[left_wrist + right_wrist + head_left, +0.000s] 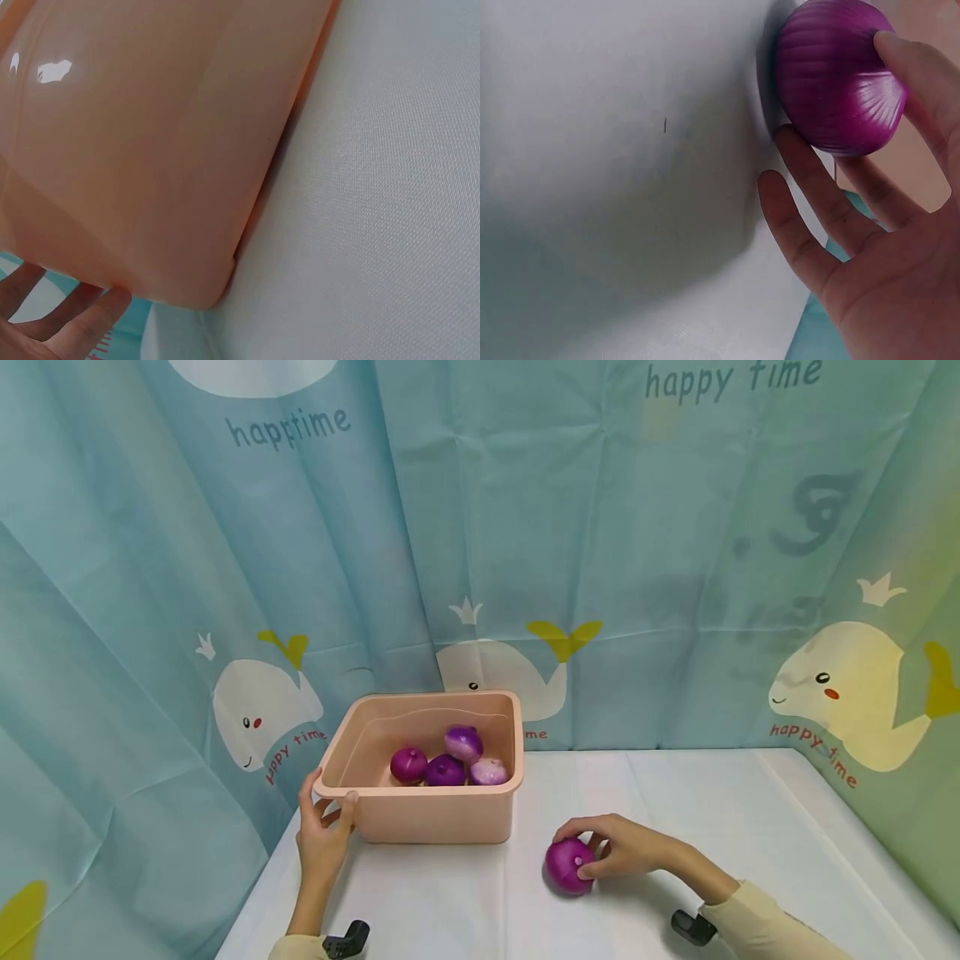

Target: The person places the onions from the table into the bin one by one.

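Observation:
A purple onion (567, 866) is at the table's front middle, with my right hand (626, 847) pinching it between thumb and fingers. In the right wrist view the thumb presses on the top of the onion (840, 79), and the little finger (791, 232) stands apart from it. My left hand (324, 831) holds the left front corner of a peach plastic bin (435, 817), thumb on the front and fingers along the side. Inside the bin are several onions, among them a dark purple one (446, 771) and a paler one (488, 772).
The white-covered table (675, 785) extends right of the bin. A blue curtain (660, 568) with whale prints hangs close behind the bin and along the left. Greenish curtain (918, 827) borders the table's right edge.

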Demonstrator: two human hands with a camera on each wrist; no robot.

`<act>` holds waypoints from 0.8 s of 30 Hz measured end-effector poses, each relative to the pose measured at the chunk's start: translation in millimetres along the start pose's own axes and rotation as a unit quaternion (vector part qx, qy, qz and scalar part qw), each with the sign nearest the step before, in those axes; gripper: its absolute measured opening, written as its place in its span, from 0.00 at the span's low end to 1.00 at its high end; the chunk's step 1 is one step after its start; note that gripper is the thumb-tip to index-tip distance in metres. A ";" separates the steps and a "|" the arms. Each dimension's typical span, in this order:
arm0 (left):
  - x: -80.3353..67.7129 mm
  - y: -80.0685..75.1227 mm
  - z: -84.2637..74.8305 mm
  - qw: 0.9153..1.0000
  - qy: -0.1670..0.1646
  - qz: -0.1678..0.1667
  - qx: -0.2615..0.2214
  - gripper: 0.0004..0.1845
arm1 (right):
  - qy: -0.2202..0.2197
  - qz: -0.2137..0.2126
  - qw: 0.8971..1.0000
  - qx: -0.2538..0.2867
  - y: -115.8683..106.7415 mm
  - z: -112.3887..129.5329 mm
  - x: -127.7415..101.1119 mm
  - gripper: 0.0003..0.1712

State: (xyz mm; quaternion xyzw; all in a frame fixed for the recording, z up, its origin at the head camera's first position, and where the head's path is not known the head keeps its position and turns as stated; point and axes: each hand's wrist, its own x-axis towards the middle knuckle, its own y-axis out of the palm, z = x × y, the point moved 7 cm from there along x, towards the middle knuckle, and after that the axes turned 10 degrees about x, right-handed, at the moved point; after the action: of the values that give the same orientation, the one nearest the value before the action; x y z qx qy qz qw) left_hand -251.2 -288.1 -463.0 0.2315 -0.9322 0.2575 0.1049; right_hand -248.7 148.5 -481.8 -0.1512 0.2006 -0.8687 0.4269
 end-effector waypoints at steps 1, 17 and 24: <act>0.2 0.0 0.5 1.000 0.001 0.000 0.000 0.39 | -0.002 0.001 1.000 0.004 0.5 -0.1 0.3 0.25; 0.2 -0.4 1.7 1.000 0.006 0.002 0.001 0.39 | -0.015 0.005 1.000 0.008 0.8 -5.5 1.2 0.24; 0.5 -0.7 -1.2 1.000 0.009 0.001 -0.003 0.39 | -0.008 0.006 1.000 0.011 -0.6 -4.7 2.8 0.24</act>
State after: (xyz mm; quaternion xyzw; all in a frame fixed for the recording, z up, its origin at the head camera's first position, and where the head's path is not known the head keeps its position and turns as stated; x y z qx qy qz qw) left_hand -251.2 -288.2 -461.5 0.2274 -0.9323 0.2573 0.1140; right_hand -252.8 147.7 -485.4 -0.1520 0.1884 -0.8671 0.4354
